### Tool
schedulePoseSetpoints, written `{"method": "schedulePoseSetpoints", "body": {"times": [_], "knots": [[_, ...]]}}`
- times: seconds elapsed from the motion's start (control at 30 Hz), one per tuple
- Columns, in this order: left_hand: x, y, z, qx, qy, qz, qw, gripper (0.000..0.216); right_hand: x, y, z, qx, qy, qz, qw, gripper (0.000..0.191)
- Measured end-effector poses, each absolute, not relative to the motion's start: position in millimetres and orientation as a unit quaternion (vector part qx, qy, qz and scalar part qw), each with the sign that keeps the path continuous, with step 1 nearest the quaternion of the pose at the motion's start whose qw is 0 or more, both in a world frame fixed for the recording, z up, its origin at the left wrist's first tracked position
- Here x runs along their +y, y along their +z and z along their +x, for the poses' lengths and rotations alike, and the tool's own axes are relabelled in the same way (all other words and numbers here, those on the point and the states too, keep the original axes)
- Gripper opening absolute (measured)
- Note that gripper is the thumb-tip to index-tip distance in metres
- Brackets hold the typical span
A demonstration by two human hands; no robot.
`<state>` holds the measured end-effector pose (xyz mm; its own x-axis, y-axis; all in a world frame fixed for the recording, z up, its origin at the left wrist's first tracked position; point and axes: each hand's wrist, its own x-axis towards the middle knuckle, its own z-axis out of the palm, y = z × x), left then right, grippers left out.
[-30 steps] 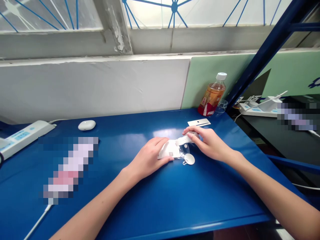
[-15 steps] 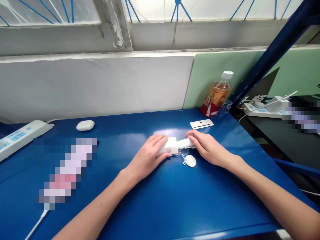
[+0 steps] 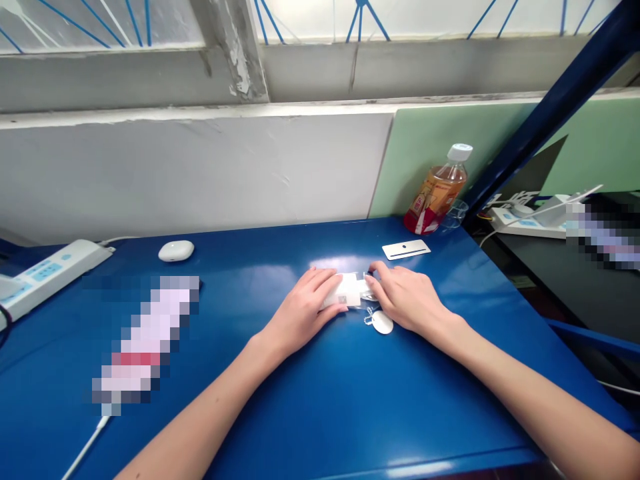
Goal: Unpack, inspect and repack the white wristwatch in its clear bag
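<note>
On the blue desk, my left hand (image 3: 310,303) is closed around a small white box (image 3: 349,291) that lies flat. My right hand (image 3: 407,297) pinches a white piece (image 3: 366,289) at the box's right end, like an inner tray or sleeve. How far it sits inside the box is hidden, and my fingers cover much of it. Bits of clear plastic show around it. Just below the right fingertips lies a round white tag (image 3: 383,323) with a small bead chain (image 3: 369,316).
A flat white card (image 3: 407,249) lies behind my right hand. Beyond it stands a drink bottle (image 3: 436,193) beside a clear cup (image 3: 456,213). To the left are a white earbud case (image 3: 176,251), a blurred-out phone (image 3: 150,340) on a cable, and a power strip (image 3: 50,273).
My right hand has shifted left toward the box, and less of the white piece shows between my hands. The left hand keeps its hold. The view has turned slightly.
</note>
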<state>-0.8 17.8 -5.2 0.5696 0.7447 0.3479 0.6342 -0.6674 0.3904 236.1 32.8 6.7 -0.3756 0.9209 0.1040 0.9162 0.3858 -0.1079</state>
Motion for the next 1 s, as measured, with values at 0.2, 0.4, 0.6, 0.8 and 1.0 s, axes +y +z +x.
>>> {"method": "schedulePoseSetpoints", "body": {"times": [0.2,0.4,0.6,0.8,1.0], "knots": [[18,-6,-3,0.405,0.244,0.873,0.117,0.043,40,13,267,-0.877,0.059,-0.446,0.171,0.037],[17,-5,-4,0.411,0.241,0.87,0.126,0.043,44,3,272,-0.907,0.097,-0.35,0.213,0.025],[17,-6,-4,0.408,0.244,0.871,0.124,0.041,41,-7,263,-0.891,0.115,-0.353,0.261,0.023],[17,-6,-3,0.408,0.237,0.873,0.12,0.041,41,-4,267,-0.883,0.106,-0.379,0.255,0.02],[16,-4,-2,0.411,0.244,0.87,0.123,0.041,37,-6,261,-0.865,0.122,-0.398,0.281,0.021]]}}
